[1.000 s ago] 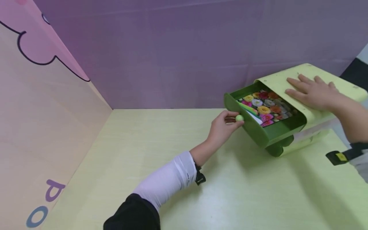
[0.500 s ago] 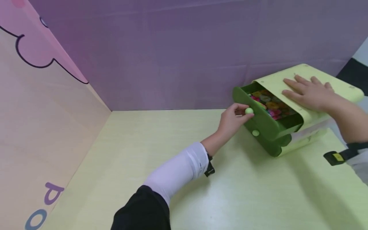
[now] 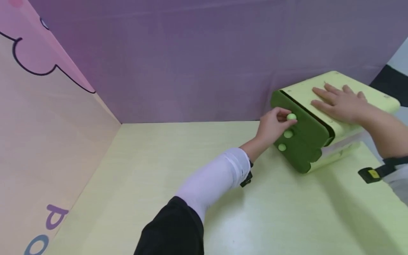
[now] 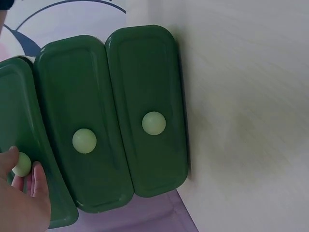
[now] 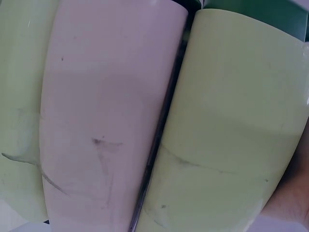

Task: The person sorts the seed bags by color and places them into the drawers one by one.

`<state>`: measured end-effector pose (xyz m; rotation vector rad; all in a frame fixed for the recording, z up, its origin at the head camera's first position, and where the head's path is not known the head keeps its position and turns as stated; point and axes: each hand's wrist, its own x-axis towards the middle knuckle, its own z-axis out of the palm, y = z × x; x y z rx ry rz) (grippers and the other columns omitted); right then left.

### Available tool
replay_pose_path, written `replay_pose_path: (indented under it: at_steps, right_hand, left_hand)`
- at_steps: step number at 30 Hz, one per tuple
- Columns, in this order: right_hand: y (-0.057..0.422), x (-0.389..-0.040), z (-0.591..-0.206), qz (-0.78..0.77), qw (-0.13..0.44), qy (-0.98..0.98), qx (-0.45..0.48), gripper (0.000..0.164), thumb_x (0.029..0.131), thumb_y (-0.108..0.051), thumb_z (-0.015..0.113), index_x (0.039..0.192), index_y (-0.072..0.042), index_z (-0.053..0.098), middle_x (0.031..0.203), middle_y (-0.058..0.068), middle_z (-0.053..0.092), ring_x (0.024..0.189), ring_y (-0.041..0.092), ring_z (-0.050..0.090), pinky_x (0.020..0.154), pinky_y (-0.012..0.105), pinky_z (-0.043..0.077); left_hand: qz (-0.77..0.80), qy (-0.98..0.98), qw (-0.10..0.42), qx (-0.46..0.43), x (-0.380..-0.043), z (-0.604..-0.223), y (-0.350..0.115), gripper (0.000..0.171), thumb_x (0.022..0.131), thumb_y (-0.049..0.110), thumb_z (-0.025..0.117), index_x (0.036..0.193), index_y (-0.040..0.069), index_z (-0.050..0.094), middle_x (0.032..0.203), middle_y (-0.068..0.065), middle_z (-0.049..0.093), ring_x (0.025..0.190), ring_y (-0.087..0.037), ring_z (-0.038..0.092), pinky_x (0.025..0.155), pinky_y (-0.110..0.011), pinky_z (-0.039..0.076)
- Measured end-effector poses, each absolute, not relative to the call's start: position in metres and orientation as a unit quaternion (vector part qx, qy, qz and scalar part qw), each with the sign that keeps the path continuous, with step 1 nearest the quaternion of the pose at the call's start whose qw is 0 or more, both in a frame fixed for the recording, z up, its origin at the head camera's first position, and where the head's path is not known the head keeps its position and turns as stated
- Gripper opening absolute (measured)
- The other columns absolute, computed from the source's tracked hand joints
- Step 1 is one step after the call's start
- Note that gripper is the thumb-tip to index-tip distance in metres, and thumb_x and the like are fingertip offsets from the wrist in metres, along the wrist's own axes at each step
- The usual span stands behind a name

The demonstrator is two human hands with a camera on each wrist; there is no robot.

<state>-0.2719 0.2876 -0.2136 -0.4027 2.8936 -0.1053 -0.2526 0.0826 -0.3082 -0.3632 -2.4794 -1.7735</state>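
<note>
A small drawer unit with a pale yellow top and green drawer fronts stands at the right. My left hand pinches the light green round knob of the top drawer between thumb and fingers. That drawer is nearly all the way in; a narrow dark gap shows along its upper edge. Flat on the unit's top lies my right hand, fingers spread. The left wrist view shows the middle drawer's knob and the bottom drawer's knob, both untouched. The drawer's contents are hidden.
The unit stands on a pale wooden table, close to a purple back wall. A printed panel rises on the left. From the right wrist, the unit's pink middle side shows between yellow ones.
My left hand has pushed the top drawer in, moving right with its knob. The flower-patterned contents have gone out of sight. My right hand has stayed on the unit's top.
</note>
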Motion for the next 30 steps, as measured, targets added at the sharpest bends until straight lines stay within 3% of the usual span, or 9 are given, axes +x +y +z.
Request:
replay_pose_path:
  at_steps: [18,26,30]
  right_hand:
    - [0.293,-0.274,-0.214,-0.028,0.105,0.985,-0.136,0.07,0.102,-0.056,0.018,0.155,-0.018,-0.006,0.156,0.024,-0.018,0.127,0.069,-0.017,0.093,0.084,-0.008]
    - [0.291,-0.272,-0.211,-0.032,0.104,0.985,-0.135,0.069,0.102,-0.055,0.017,0.155,-0.017,-0.005,0.156,0.025,-0.018,0.127,0.069,-0.017,0.093,0.084,-0.008]
    - [0.291,-0.271,-0.21,-0.033,0.098,0.985,-0.135,0.069,0.102,-0.054,0.017,0.155,-0.015,-0.004,0.156,0.026,-0.016,0.128,0.069,-0.015,0.094,0.084,-0.007]
  left_hand:
    - [-0.527,-0.845,0.04,-0.083,-0.251,-0.298,0.107,0.03,0.084,0.032,0.075,0.11,0.022,0.065,0.101,0.014,0.069,0.086,0.007,0.062,0.062,-0.004,0.045]
    - [-0.552,-0.827,0.015,-0.107,-0.255,-0.298,0.1,0.034,0.086,0.033,0.073,0.117,0.022,0.064,0.109,0.013,0.068,0.094,0.004,0.063,0.068,-0.007,0.047]
    - [-0.59,-0.797,0.015,-0.13,-0.254,-0.305,0.088,0.037,0.092,0.035,0.066,0.124,0.02,0.06,0.115,0.01,0.067,0.101,0.001,0.063,0.076,-0.009,0.049]
